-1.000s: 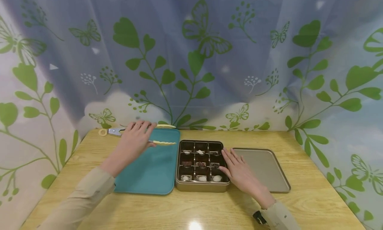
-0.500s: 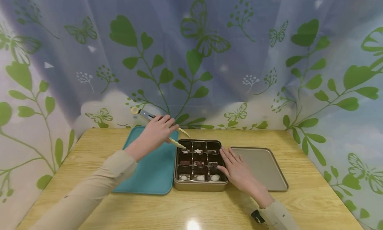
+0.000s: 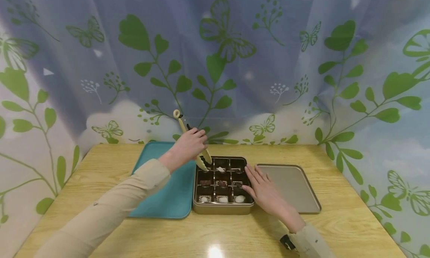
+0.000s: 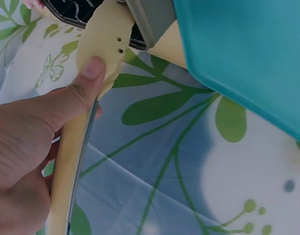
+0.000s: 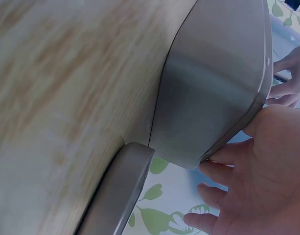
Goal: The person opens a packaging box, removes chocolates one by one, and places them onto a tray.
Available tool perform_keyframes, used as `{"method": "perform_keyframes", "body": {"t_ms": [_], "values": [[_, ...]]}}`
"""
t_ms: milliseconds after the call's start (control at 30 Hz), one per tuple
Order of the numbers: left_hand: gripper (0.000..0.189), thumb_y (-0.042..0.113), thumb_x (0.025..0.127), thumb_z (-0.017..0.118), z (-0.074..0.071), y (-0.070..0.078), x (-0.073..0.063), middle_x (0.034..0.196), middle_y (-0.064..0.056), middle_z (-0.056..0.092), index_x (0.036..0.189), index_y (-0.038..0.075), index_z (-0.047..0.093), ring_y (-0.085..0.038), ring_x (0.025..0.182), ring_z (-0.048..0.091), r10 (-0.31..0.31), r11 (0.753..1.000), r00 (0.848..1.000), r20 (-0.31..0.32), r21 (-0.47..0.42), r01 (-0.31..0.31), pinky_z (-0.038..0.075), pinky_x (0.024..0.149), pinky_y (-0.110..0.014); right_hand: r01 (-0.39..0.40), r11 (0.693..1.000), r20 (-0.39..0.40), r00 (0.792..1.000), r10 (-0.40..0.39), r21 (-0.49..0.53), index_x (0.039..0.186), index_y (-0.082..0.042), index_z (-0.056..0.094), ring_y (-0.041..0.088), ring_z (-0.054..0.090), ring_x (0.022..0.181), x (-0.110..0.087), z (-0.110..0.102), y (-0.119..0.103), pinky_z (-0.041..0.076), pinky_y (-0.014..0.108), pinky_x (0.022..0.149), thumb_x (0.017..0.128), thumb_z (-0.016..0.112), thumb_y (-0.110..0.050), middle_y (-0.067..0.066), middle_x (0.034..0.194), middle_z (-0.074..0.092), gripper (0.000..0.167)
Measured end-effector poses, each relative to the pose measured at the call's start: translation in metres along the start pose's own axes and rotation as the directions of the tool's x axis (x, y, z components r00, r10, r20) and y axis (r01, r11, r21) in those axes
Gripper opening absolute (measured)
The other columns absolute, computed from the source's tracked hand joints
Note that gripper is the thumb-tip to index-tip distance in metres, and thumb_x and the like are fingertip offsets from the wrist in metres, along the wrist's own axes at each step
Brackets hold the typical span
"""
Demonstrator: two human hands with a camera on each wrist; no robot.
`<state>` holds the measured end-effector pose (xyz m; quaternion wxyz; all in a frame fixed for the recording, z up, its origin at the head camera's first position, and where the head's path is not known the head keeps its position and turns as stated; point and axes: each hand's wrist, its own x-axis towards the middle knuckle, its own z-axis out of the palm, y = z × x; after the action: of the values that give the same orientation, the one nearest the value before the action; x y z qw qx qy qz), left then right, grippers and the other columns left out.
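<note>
My left hand [image 3: 189, 144] grips a pair of cream-coloured tongs [image 3: 181, 124], whose ring end points up and back. Their two tips reach down, spread apart, into the back left compartment of a bronze tin [image 3: 223, 209]. In the left wrist view my thumb presses along one arm of the tongs [image 4: 66, 171]. The tin has a dark grid of compartments holding small white and brown pieces; the tongs partly hide what lies in the back left one. My right hand [image 3: 267, 194] rests on the tin's right rim with extended fingers, also seen touching that rim in the right wrist view.
Left of the tin lies a teal tray [image 3: 171, 198], partly under my left forearm. A flat bronze lid [image 3: 299, 189] lies on the wooden table [image 3: 161, 237] to the right, beside my right hand. A leaf-patterned curtain [image 3: 161, 82] hangs behind the table's back edge.
My left hand has carried the tongs rightward from above the teal tray to the tin. The tongs have tilted from nearly level to pointing down. My right hand stays at the rim.
</note>
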<state>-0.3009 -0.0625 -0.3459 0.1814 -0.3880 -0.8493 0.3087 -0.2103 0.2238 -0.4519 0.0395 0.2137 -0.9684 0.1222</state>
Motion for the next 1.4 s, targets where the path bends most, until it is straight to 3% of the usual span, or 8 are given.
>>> {"method": "perform_keyframes", "body": {"t_ms": [133,367,700,833,1133,1267,1400], "values": [[0.023,0.031,0.089,0.081,-0.005,0.003,0.009,0.127,0.004,0.067,0.111,0.026,0.079,-0.019,0.125,0.055,0.013,1.000,0.999,0.045,0.021,-0.014,0.044,0.100,-0.035,0.001,1.000,0.000,1.000,-0.001,0.000,0.160,-0.001,0.024,0.038,0.018,0.153,0.001,0.001,0.000,0.021,0.065,0.118,0.108,0.047,-0.039,0.015,0.166,0.020,0.069],[0.013,0.023,0.093,0.075,-0.011,0.014,0.023,0.133,0.008,0.065,0.105,0.024,0.080,-0.015,0.131,0.052,0.018,0.999,0.991,0.135,0.038,-0.024,0.041,0.106,-0.034,-0.003,1.000,-0.004,1.000,0.003,0.001,0.159,0.000,0.025,0.040,0.019,0.152,0.000,0.000,-0.001,0.021,0.065,0.118,0.108,0.048,-0.038,0.017,0.166,0.023,0.068],[0.010,0.023,0.089,0.079,-0.007,0.023,0.027,0.115,0.008,0.070,0.099,0.022,0.080,-0.016,0.115,0.056,0.007,0.999,0.990,0.141,0.032,-0.012,0.044,0.100,-0.033,-0.005,1.000,0.008,1.000,0.005,-0.003,0.160,0.000,0.024,0.040,0.017,0.153,-0.001,-0.002,-0.002,0.021,0.065,0.118,0.108,0.047,-0.038,0.017,0.166,0.021,0.069],[0.014,0.026,0.087,0.081,-0.006,0.026,0.027,0.119,0.007,0.070,0.101,0.023,0.080,-0.017,0.119,0.054,-0.021,0.999,0.989,0.144,0.033,0.016,0.042,0.105,-0.035,-0.005,1.000,0.004,1.000,0.005,-0.014,0.159,0.001,0.024,0.040,0.018,0.153,-0.001,-0.002,-0.002,0.021,0.064,0.118,0.108,0.047,-0.038,0.017,0.166,0.021,0.068],[0.015,0.023,0.087,0.082,-0.009,0.034,0.020,0.124,0.005,0.070,0.102,0.021,0.081,-0.018,0.121,0.055,-0.074,0.994,0.994,0.080,0.087,0.067,0.042,0.108,-0.037,-0.003,1.000,-0.020,1.000,0.002,-0.028,0.158,0.003,0.028,0.040,0.021,0.152,-0.001,-0.002,-0.002,0.021,0.064,0.118,0.107,0.049,-0.037,0.020,0.164,0.025,0.068],[0.016,0.025,0.087,0.082,-0.013,0.033,0.022,0.125,0.007,0.069,0.102,0.022,0.081,-0.018,0.124,0.054,-0.080,0.993,0.992,0.097,0.098,0.070,0.040,0.110,-0.036,-0.002,1.000,-0.022,1.000,0.002,-0.030,0.158,0.002,0.028,0.040,0.021,0.152,-0.002,-0.001,-0.002,0.022,0.064,0.118,0.107,0.049,-0.038,0.019,0.165,0.023,0.068],[0.012,0.025,0.087,0.081,-0.011,0.033,0.025,0.119,0.007,0.071,0.098,0.022,0.081,-0.018,0.119,0.056,-0.082,0.996,0.990,0.117,0.054,0.076,0.041,0.106,-0.036,-0.007,0.999,-0.020,1.000,0.006,-0.032,0.158,0.001,0.027,0.039,0.021,0.152,-0.001,-0.002,-0.003,0.023,0.064,0.118,0.107,0.049,-0.038,0.017,0.165,0.022,0.068]]}}
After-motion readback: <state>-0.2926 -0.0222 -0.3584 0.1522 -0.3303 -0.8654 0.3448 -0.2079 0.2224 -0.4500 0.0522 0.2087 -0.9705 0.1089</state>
